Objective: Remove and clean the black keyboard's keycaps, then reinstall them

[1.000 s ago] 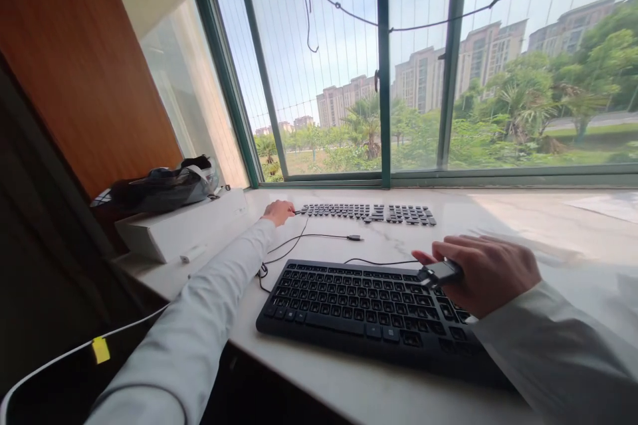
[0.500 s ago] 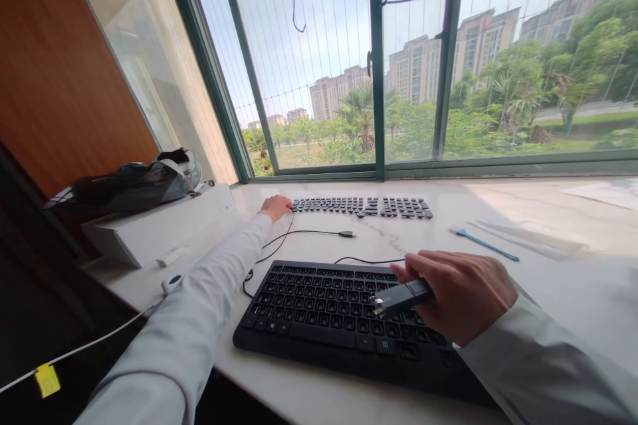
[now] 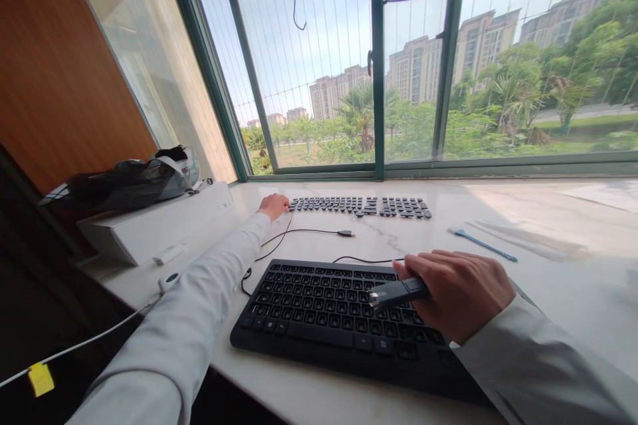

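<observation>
A black keyboard (image 3: 319, 312) lies near the front edge of the white marble sill. My right hand (image 3: 458, 289) hovers over its right half and grips a small black tool (image 3: 396, 292) with a metal tip pointing left. My left hand (image 3: 274, 204) reaches far forward, fingers closed at the left end of a row of loose black keycaps (image 3: 359, 206) laid out near the window; whether it pinches a keycap I cannot tell. The keyboard's cable (image 3: 309, 234) with its USB plug lies between keycaps and keyboard.
A white box (image 3: 149, 229) with a dark bag (image 3: 124, 186) on top stands at the left. A thin blue tool (image 3: 481, 244) lies on the sill at the right. A white cable with a yellow tag (image 3: 40, 377) hangs at the lower left.
The view shifted, bringing the blue tool into sight. My right hand turned the black tool so that its metal tip points left over the keys. My left hand stayed at the keycaps.
</observation>
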The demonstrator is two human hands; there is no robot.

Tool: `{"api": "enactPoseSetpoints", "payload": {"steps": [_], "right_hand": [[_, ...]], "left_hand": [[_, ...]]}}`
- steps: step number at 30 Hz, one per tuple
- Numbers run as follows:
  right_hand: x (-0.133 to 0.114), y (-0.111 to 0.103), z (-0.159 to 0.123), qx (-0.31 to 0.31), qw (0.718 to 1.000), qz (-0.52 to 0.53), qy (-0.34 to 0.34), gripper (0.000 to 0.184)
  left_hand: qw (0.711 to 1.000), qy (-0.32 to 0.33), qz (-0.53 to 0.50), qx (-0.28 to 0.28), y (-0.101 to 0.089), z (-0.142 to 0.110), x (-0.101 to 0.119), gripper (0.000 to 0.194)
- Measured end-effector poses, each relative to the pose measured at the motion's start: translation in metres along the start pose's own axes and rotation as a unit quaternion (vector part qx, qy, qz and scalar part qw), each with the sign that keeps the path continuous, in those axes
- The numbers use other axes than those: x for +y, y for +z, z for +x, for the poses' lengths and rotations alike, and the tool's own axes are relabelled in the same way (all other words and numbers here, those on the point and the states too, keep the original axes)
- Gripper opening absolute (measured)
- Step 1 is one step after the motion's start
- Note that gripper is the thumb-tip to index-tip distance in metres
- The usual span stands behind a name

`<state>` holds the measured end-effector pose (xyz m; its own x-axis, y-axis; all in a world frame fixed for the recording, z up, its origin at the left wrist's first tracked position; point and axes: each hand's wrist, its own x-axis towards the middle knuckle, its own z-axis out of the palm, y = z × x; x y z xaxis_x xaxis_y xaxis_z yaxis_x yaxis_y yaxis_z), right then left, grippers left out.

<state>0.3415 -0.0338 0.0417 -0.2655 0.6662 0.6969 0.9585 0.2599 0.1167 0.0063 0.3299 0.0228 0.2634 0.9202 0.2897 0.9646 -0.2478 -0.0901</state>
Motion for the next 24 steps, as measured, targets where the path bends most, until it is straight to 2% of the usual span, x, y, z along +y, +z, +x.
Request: {"api": "enactPoseSetpoints", "payload": {"steps": [4,8,15,20,22,24], "right_hand": [[0.01,0.004,0.0,-0.004,1.0,-0.005,0.009,0.029],[0.023,0.008,0.0,-0.001,1.0,0.0,0.027,0.02],[0.031,0.007,0.008,0.01,0.981,0.044,0.189,0.019],[0.035,0.002,0.014,0.052,0.956,0.152,0.244,0.041],[0.034,0.0,0.017,0.073,0.943,0.189,0.262,0.043],[0.033,0.0,0.017,0.095,0.925,0.223,0.291,0.044]], "left_hand": [[1.0,-0.008,-0.006,0.008,-0.007,-0.002,0.0,0.022],[0.999,-0.016,-0.021,0.022,-0.023,-0.007,0.002,0.02],[0.995,-0.004,-0.063,0.079,-0.073,-0.033,0.021,0.019],[0.989,0.0,-0.084,0.124,-0.117,-0.075,0.042,0.023],[0.985,-0.006,-0.092,0.149,-0.133,-0.103,0.051,0.026],[0.969,-0.016,-0.141,0.202,-0.143,-0.138,0.062,0.028]]}}
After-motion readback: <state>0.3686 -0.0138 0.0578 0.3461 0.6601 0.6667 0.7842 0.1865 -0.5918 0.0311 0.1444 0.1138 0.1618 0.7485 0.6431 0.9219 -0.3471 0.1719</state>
